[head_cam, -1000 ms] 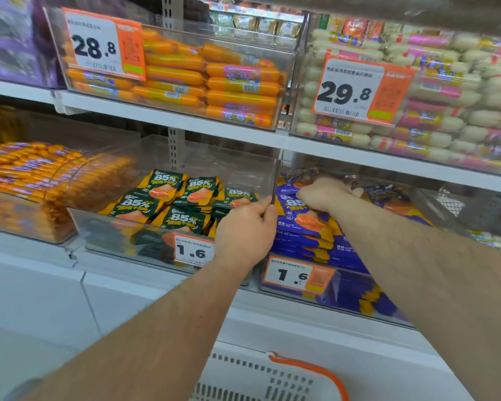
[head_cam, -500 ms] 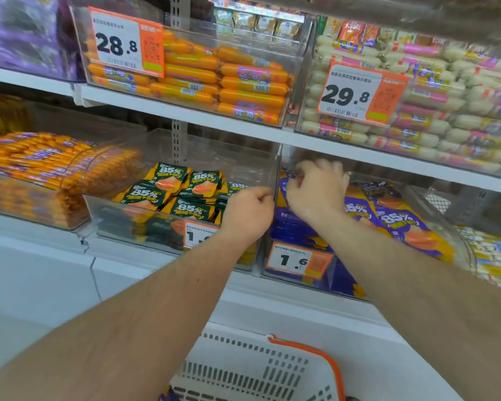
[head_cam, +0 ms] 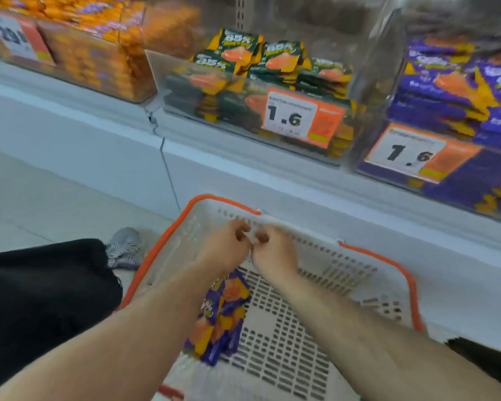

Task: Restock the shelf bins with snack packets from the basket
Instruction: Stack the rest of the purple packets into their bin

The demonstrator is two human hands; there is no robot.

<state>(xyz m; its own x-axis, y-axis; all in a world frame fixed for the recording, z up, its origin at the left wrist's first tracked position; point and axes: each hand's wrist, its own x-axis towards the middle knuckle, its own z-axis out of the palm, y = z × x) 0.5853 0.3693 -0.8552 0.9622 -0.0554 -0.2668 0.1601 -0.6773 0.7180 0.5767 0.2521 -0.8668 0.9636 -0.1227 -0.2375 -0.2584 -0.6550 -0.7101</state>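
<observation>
A white basket with an orange rim sits on the floor below the shelf. A small pile of purple snack packets lies in its left half. My left hand and my right hand hover side by side over the basket, above the pile, fingers curled loosely and nothing visibly held. Up on the shelf, a clear bin holds green packets and the bin to its right holds purple packets. The frame is blurred by motion.
A bin of orange sausage sticks stands at the upper left. Price tags reading 1.6 hang on the bin fronts. My black-clad knee and a grey shoe are left of the basket, on pale floor tiles.
Both hands have left the shelf bins and dropped down over the basket. The view has tilted down, so the upper shelf is out of sight.
</observation>
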